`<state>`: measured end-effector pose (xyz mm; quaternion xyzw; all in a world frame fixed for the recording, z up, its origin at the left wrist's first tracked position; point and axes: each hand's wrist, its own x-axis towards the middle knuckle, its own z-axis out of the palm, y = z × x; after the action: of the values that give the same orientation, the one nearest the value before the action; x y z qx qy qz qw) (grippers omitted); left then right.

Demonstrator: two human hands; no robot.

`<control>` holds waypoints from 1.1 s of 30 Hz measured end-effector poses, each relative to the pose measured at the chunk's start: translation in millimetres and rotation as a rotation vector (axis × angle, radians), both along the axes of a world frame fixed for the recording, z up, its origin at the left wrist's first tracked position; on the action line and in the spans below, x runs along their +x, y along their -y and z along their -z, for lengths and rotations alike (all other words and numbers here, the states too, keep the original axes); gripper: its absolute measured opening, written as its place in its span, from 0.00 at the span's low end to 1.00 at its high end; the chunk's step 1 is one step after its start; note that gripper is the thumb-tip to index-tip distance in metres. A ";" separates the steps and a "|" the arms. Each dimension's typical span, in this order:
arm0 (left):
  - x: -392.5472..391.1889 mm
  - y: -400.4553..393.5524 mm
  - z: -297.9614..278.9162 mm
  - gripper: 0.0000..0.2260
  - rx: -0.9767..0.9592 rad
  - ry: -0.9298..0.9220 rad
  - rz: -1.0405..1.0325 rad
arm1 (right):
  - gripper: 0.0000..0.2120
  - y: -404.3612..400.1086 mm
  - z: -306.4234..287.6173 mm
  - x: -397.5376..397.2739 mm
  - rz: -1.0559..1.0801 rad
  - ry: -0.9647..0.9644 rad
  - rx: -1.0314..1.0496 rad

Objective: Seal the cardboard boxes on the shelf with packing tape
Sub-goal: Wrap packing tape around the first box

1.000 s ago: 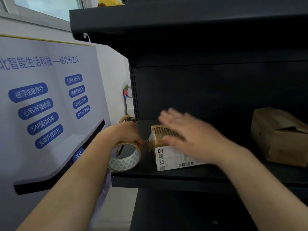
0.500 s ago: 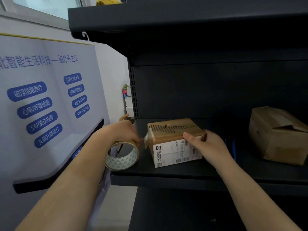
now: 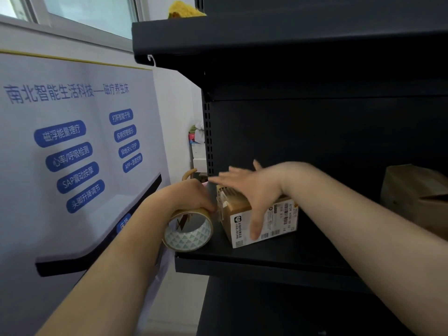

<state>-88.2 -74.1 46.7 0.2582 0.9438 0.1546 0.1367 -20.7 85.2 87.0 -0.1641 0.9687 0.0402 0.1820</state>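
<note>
**Flat palm on the box, tape roll gripped**

My right hand (image 3: pixel 252 190) lies spread flat over the top of the small cardboard box (image 3: pixel 261 221), thumb down its near face. The box sits at the left end of the dark shelf (image 3: pixel 266 260). My left hand (image 3: pixel 191 195) grips the tape roll (image 3: pixel 188 230) just left of it. A second box (image 3: pixel 417 197) stands far right.

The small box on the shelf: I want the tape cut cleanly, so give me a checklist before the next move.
1. Left hand has a grip on the tape roll: ok.
2. Right hand flat across the small box: ok.
3. Box rests on the shelf: ok.
4. Tape stuck down along the whole seam: cannot tell, hand covers it.
5. Second box taped: cannot tell.
</note>
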 end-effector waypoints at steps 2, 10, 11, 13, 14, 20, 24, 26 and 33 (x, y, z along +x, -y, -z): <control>1.1 4.6 0.3 0.08 0.027 0.000 -0.003 | 0.60 2.7 13.7 -9.2 -0.011 -0.001 0.012; -6.7 45.0 -3.7 0.24 0.519 0.335 -0.033 | 0.41 -19.6 21.2 8.6 0.114 -0.255 -0.599; -9.3 50.2 -5.9 0.32 0.672 0.446 -0.027 | 0.39 -22.9 20.1 13.3 0.133 -0.261 -0.728; -11.5 56.8 -13.0 0.39 0.862 0.572 0.043 | 0.36 -27.3 21.2 23.0 0.151 -0.289 -0.903; -10.8 56.3 -18.2 0.38 0.889 0.582 0.067 | 0.35 -28.6 23.4 27.6 0.157 -0.321 -0.955; 10.7 20.4 -57.9 0.13 0.752 0.284 -0.040 | 0.38 -35.8 39.9 43.8 0.248 -0.471 -1.263; 14.1 -2.3 -65.3 0.02 0.444 -0.029 -0.001 | 0.32 -48.4 56.7 52.8 0.299 -0.415 -1.586; 14.7 -14.9 -61.6 0.05 0.408 -0.027 0.020 | 0.30 -54.0 64.3 55.5 0.313 -0.414 -1.678; 19.8 -50.4 -46.4 0.11 0.271 0.049 0.090 | 0.32 -80.7 49.1 83.5 0.429 -0.555 -1.005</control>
<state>-68.4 -23.7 93.2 0.3123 0.8982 0.2806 0.1305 62.9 165.9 37.8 -0.0146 0.8917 -0.4181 -0.1725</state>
